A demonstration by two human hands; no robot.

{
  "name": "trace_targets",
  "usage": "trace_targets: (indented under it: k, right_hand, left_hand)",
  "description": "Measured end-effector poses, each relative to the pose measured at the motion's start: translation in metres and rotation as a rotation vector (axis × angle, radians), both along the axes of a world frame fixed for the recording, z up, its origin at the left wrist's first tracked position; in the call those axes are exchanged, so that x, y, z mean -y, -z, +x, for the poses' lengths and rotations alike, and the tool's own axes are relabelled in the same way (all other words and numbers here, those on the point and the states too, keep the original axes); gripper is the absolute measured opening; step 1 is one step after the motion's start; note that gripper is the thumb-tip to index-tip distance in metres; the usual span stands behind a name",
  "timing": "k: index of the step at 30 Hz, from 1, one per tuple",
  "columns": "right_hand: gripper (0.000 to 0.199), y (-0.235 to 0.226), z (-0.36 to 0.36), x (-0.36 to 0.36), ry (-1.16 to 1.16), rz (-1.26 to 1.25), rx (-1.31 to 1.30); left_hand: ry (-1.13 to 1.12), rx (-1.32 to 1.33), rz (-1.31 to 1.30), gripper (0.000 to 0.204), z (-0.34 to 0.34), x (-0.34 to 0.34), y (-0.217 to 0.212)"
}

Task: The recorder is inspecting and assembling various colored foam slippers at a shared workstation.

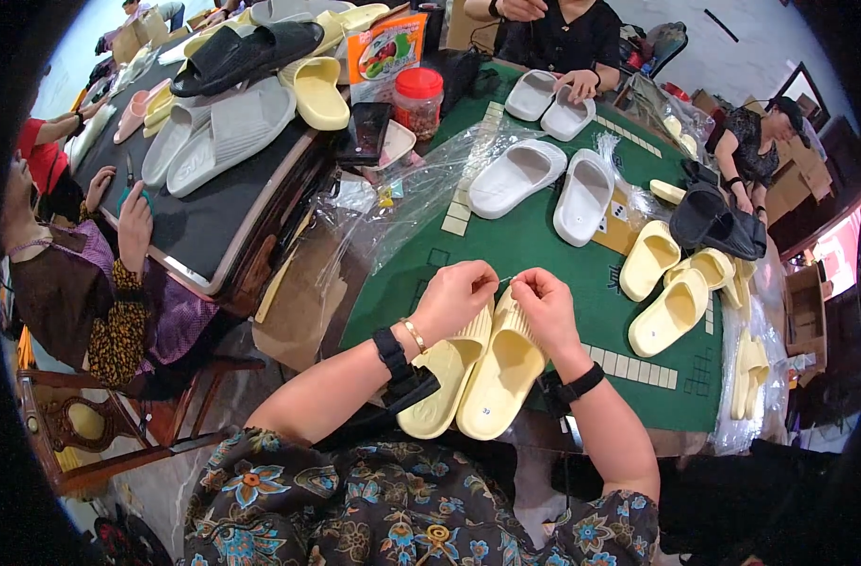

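- Pinching a thin pale strand between them, the left hand [454, 297] and the right hand [544, 304] meet fingertip to fingertip just above a pair of pale yellow slippers [478, 368].
- Both hands are clenched around that strand; what it is fastened to cannot be told.
- The yellow pair lies side by side, soles down, at the near edge of the green tabletop [534, 245], touching each other and partly under the wrists.
- Farther back on the green surface lies a white pair of slippers [544, 184], and to the right a cluster of loose yellow slippers [671, 288].
- A black pair [718, 222] sits beyond those, near the right edge.
- Crumpled clear plastic bags [402, 203] spread over the left side of the tabletop.
- A red-lidded jar [418, 99] stands at the far left corner.
- Another person's hand [578, 85] rests on a second white pair across the tabletop.
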State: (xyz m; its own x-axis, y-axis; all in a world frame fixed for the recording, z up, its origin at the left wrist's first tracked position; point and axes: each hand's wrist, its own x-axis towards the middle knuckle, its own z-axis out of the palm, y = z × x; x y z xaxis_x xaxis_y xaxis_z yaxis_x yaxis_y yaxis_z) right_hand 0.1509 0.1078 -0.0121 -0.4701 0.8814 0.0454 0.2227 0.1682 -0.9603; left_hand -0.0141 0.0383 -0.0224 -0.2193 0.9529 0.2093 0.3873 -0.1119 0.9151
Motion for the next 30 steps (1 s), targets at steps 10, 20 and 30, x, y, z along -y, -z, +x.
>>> trace_targets:
  k: [10,20,30]
  right_hand:
    - [0.014,-0.0045,0.0009,-0.0005,-0.039,0.022,0.074]
    - [0.012,-0.0067,0.0027,-0.0013,-0.082,-0.084,0.052]
    - [0.012,-0.007,0.0039,-0.0042,-0.118,-0.206,0.017]
  left_hand:
    - [-0.004,-0.008,0.044,0.01,0.0014,0.0013,0.0002]
    - [0.002,-0.058,0.056,0.009,0.0009,0.0022,0.0001]
    - [0.029,-0.157,0.077,0.011,-0.0007,0.0023,0.0015]
